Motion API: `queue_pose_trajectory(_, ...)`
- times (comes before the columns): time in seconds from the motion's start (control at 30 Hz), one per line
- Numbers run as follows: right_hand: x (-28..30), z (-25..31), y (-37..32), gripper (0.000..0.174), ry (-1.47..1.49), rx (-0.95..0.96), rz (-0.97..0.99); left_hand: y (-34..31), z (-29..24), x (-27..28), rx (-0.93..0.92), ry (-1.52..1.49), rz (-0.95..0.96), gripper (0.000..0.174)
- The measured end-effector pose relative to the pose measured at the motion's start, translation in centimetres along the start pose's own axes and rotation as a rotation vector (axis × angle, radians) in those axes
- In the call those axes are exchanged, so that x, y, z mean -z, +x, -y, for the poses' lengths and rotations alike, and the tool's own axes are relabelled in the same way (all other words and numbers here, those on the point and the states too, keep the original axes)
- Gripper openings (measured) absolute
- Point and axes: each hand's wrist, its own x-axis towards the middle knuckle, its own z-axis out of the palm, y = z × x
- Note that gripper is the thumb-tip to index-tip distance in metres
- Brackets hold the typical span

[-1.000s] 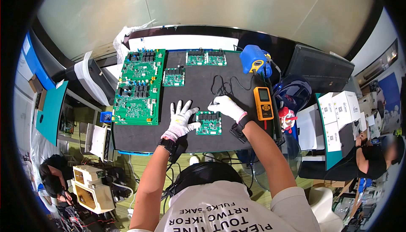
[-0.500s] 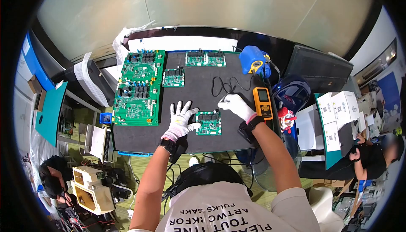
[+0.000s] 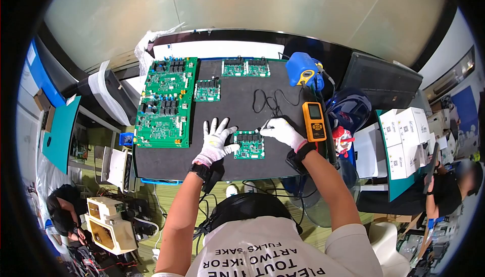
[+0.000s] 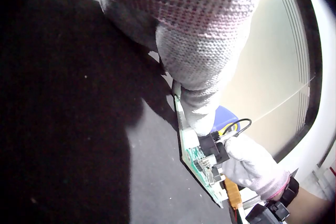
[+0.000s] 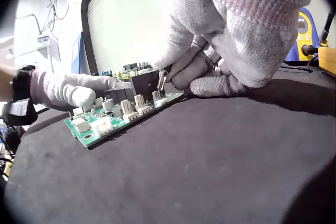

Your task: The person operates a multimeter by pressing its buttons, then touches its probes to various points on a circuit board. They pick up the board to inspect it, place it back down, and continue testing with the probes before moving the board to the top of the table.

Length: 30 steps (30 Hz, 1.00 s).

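Note:
A small green circuit board (image 3: 249, 145) with a row of black blocks lies on the dark mat. My left hand (image 3: 217, 143), in a white glove, rests on the mat at the board's left, fingers spread and thumb at its edge. At the board's upper right corner is my gloved right hand (image 3: 283, 131). Its thumb and fingertips pinch a slim metal piece (image 5: 163, 80), seen in the right wrist view, close beside a black block (image 5: 144, 83) on the board; the rest of the piece is hidden. A thin black cable (image 3: 258, 101) lies looped beyond the right hand.
Large green boards (image 3: 164, 102) stand at the left of the mat. Smaller boards (image 3: 207, 90) lie beyond my left hand and at the back edge (image 3: 246, 68). To the right are an orange handheld meter (image 3: 314, 121) and a blue-and-yellow device (image 3: 304, 71).
My right hand first drew right, off the board's upper corner, then came back left and down to that corner. The left hand and the board have stayed put.

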Motion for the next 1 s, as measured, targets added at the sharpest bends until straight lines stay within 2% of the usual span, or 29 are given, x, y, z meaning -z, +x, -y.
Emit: queue_pose_trajectory(1.0,-0.1,0.7,-0.7,0.034,-0.104,0.049,-0.069,0.0,0.2,-0.2,-0.017,0.012,-0.017,0.07)
